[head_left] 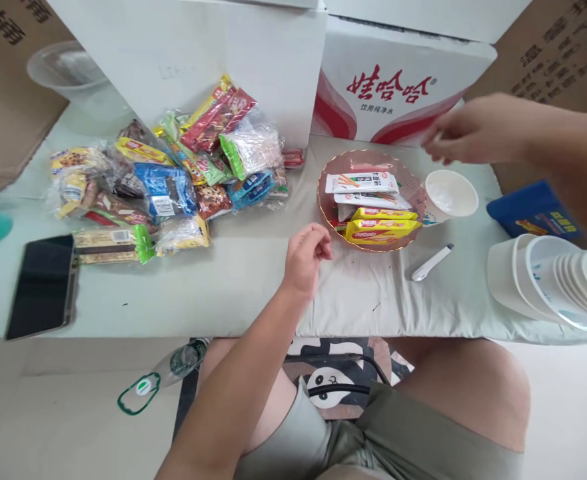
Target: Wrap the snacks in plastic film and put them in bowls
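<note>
My left hand [309, 259] hovers at the near left side of a pinkish, gold-rimmed bowl [323, 217], its fingers loosely curled with nothing visible in them. In the bowl lie white snack packets [360, 183] and yellow wafer packets [380, 233]. Above and behind a white paper cup [466, 200] is my right hand [466, 133], slightly blurred. Its fingers are pinched together, and what they hold, if anything, cannot be made out. Something clear and crumpled sits inside the cup. A white utility knife [432, 263] rests on the cloth in front of the bowl.
A pile of wrapped snacks [168, 187] and a black phone [40, 287] occupy the left. White tubs [506, 273] with nested paper cups [580, 280] and a blue packet [533, 210] stand right. Cardboard boxes [398, 87] line the back. Below is a plastic bottle [178, 363].
</note>
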Available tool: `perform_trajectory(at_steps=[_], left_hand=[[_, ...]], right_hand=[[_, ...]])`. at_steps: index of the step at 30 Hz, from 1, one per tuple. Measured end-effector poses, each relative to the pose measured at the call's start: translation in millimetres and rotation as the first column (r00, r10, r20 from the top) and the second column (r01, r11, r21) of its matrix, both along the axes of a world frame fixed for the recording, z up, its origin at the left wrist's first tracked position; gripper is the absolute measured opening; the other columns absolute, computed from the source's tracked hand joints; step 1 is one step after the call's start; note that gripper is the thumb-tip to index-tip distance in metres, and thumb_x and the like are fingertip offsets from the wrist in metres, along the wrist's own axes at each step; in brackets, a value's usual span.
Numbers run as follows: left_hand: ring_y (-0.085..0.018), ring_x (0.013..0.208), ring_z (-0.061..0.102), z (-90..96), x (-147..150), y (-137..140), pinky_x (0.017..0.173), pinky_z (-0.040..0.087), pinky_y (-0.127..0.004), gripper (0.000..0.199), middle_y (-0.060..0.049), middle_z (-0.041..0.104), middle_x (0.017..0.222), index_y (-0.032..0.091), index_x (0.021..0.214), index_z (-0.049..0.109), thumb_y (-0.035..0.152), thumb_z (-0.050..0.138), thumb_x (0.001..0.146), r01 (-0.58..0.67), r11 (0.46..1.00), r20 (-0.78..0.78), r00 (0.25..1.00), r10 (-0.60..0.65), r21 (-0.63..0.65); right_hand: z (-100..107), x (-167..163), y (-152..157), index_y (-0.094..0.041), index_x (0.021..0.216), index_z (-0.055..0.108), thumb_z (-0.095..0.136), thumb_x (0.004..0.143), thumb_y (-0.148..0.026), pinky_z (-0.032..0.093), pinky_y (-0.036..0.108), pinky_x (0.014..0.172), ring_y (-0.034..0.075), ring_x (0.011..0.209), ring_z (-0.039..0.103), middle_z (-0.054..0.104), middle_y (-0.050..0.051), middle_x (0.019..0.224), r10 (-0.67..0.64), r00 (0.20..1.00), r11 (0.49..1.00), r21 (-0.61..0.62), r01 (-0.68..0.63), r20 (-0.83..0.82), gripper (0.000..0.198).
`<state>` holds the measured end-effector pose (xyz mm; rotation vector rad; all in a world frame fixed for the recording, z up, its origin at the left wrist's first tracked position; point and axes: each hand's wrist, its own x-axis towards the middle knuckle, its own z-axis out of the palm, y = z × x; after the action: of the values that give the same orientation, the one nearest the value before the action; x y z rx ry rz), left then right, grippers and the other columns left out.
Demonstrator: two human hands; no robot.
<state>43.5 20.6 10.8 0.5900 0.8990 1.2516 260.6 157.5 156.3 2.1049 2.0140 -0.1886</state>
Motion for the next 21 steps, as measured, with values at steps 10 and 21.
perform_trajectory(at_steps=[10, 21], left_hand=[[-0.004, 0.047, 0.032, -3.8, -20.4, 24.5, 0.05, 0.027, -0.021, 0.032, 0.011, 0.028, 0.058, 0.022, 0.072, 0.038, 0.022, 0.069, 0.078, -0.244, 0.931, 0.227, 0.924, 0.308, -0.271], [-0.005, 0.043, 0.035, 7.1, -33.1, 21.7, 0.047, 0.028, -0.022, 0.027, 0.01, 0.034, 0.053, 0.02, 0.076, 0.05, 0.037, 0.065, 0.09, -0.13, 0.929, 0.343, 0.904, 0.254, -0.347]], right_hand=[[-78.7, -206.1, 20.1, -0.025, 0.135, 0.055, 0.074, 0.074, -0.021, 0.052, 0.036, 0.081, 0.032, 0.122, 0.061, 0.062, 0.009, 0.139, 0.633, 0.748, 0.756, 0.367, -0.542, -0.2, 0.064], [-74.0, -194.2, 14.5, -0.025, 0.121, 0.053, 0.073, 0.08, -0.03, 0.053, 0.038, 0.081, 0.026, 0.106, 0.063, 0.055, 0.01, 0.14, 0.542, 0.806, 0.821, 0.356, -0.446, -0.24, 0.046]])
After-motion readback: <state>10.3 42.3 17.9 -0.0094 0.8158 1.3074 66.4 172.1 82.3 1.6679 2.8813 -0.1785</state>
